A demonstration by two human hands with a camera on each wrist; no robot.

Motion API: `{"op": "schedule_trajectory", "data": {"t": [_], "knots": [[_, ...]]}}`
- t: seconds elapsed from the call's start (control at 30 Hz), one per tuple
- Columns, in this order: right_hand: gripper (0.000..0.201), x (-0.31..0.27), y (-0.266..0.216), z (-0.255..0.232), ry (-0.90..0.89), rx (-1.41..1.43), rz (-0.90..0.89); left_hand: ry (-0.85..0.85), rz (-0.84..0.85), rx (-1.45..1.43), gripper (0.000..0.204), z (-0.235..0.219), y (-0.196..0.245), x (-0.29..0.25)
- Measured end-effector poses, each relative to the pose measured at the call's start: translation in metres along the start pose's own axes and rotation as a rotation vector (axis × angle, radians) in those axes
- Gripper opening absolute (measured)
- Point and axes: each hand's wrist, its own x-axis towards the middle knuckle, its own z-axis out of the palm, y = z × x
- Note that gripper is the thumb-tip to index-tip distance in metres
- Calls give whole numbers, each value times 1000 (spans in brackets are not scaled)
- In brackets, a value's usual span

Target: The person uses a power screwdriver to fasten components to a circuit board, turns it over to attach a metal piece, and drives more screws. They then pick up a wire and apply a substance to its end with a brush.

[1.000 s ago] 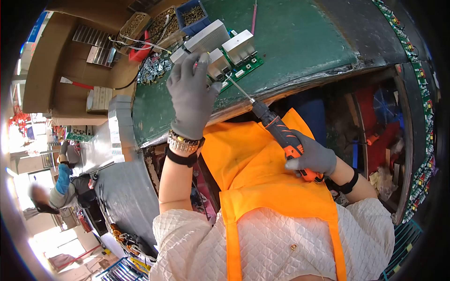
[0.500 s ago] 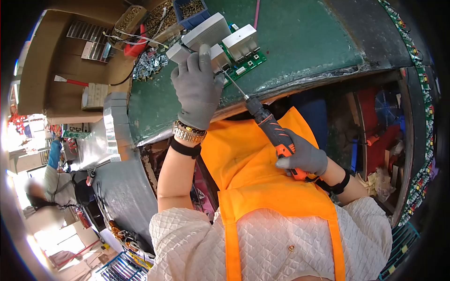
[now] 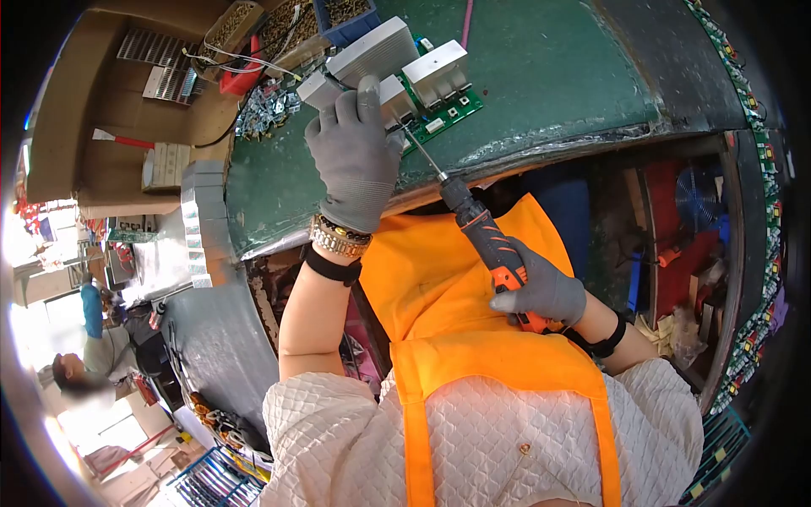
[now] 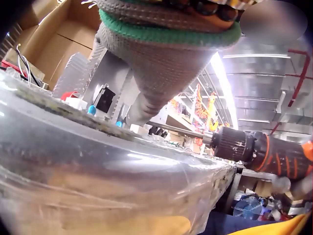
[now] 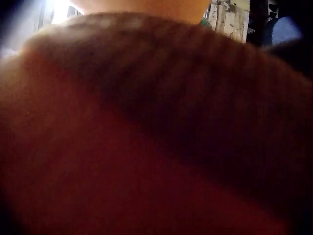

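A green circuit board (image 3: 463, 110) with upright silver heatsinks lies near the front edge of the green bench. My gloved left hand (image 3: 355, 156) grips the small heatsink (image 3: 395, 103), its index finger across the top and its thumb low on the near side. In my gloved right hand (image 3: 549, 291) is an orange and black power screwdriver (image 3: 486, 232), tilted up toward the board. Its long bit (image 3: 425, 152) ends beside the left thumb, at the foot of that heatsink. The left wrist view shows the bit (image 4: 183, 130) reaching the board from the side. Dark blur fills most of the right wrist view.
Behind the board stand a blue bin (image 3: 348, 24) of screws and trays of small brass parts. Small metal pieces (image 3: 269, 110) lie in a heap to the left, beside an open cardboard box (image 3: 118, 68). A row of circuit boards (image 3: 764, 169) runs along the far right.
My left hand has come down onto the small heatsink from above the board. The screwdriver has shifted slightly left with my right hand, its bit staying at the board.
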Motion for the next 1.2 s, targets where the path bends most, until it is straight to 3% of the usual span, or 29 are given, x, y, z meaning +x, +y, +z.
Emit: {"op": "schedule_trajectory", "data": {"t": [0.53,0.73,0.8,1.0,1.07,1.1,1.17,1.2], "knots": [[73,5,9,6,0,-23,-64,44,-4,-46,67,3,0,0],[64,7,6,9,-88,71,-34,39,2,-44,65,4,-1,0],[61,6,6,8,-205,251,-27,39,-1,-39,64,3,-1,1],[63,7,14,8,-235,392,-30,3,-38,-67,68,0,1,0],[64,0,10,2,-262,363,-41,-113,-34,-29,67,-7,-2,3],[65,-6,8,-3,-276,351,-33,-88,-28,-19,67,-15,-10,9],[69,-18,7,-14,-242,270,-46,-332,181,-320,62,-38,-39,26],[69,-23,8,-20,-236,205,-65,-426,185,-624,54,-44,-58,55]]}}
